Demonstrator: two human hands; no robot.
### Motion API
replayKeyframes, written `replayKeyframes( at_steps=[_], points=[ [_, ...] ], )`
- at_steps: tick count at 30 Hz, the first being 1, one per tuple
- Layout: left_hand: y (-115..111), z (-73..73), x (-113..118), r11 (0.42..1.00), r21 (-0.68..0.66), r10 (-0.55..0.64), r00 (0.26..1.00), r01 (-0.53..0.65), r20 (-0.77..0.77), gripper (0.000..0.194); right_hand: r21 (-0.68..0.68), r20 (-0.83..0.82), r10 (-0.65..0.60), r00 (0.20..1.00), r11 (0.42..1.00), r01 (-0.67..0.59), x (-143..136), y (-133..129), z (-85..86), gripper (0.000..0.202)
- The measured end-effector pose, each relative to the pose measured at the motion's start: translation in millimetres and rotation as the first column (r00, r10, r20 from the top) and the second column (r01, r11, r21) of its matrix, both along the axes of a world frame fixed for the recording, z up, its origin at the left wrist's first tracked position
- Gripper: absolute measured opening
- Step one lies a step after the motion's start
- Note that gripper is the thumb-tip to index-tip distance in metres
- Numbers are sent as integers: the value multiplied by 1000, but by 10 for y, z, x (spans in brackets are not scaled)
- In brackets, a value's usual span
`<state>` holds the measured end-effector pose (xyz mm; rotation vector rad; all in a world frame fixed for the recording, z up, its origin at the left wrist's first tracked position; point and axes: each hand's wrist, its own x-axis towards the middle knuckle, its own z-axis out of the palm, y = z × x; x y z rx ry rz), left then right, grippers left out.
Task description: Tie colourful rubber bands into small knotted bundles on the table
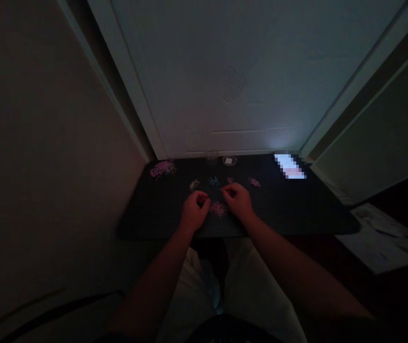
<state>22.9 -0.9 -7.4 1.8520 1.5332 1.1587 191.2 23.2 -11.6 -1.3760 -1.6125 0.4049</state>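
Over the dark table (168, 214), my left hand (194, 209) is closed in a pinch beside a pink pile of small thin pieces (218, 209); what its fingertips hold is too small to name. My right hand (237, 199) pinches a small thin piece (218, 189), which sticks out leftward from the fingertips. Behind my hands lie a pale small pile (194, 184), a blue small pile (213, 181), a pink small pile (230, 180) and another pink pile (254, 182). A larger pink pile (163, 168) sits at the back left.
A clear round container (211, 156) and a round dish with a white square (228, 161) stand at the back edge. A lit, blurred-out screen (290, 166) lies at the back right. A white panel (204, 85) rises behind the table. The scene is dim.
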Motion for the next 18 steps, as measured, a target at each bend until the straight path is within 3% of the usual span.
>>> replayKeyframes(
  at_steps=[8,14,18],
  points=[
    [-10,22,9,1000,-13,-16,1000,16,-16,12,-23,220,-155,963,986,164,-20,351,-13,21],
    [-12,32,8,999,-25,-22,999,21,-29,11,61,354,-136,925,991,122,-59,345,-34,20],
    [-9,34,0,999,-23,-26,999,25,-43,11,47,315,-110,943,994,100,-22,304,-37,24]
  ],
)
